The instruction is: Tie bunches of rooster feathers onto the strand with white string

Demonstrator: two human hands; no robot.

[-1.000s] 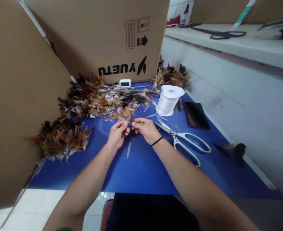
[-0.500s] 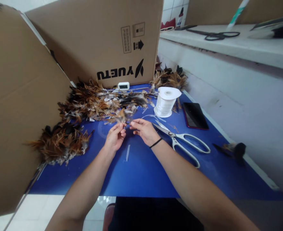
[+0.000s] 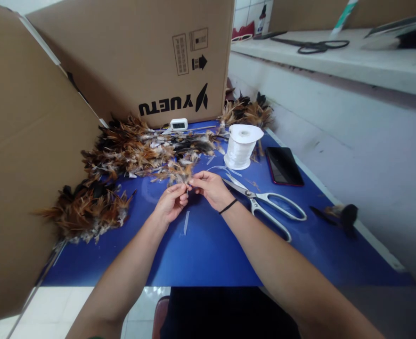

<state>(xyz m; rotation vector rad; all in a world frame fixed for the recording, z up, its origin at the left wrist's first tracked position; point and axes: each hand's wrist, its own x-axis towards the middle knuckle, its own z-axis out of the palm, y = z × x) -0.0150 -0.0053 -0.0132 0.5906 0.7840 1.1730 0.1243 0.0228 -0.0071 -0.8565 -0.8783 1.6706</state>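
Observation:
My left hand (image 3: 173, 203) is closed in a pinch, with a small tuft of brown feathers (image 3: 180, 172) rising from its fingertips. A thin pale end shows below the pinch. Close against it, my right hand (image 3: 210, 189) has thumb and forefinger pinched at the base of the same tuft; the exact contact is too small to make out. White-handled scissors (image 3: 253, 194) lie partly spread just right of my right hand. Behind them stands a spool of white ribbon (image 3: 242, 147), with its loose end trailing towards my right hand.
Brown and black feathers (image 3: 123, 146) are heaped at the back left, with another feather bundle (image 3: 87, 209) nearer. A phone (image 3: 284, 166), a white digital display (image 3: 178, 124) and ribbon scraps (image 3: 186, 222) lie on the blue tabletop (image 3: 208, 254). Cardboard (image 3: 123, 56) walls the back and left.
My left hand has moved slightly right with the feather tuft, closing the gap to my right fingertips. The whole view has shifted a little.

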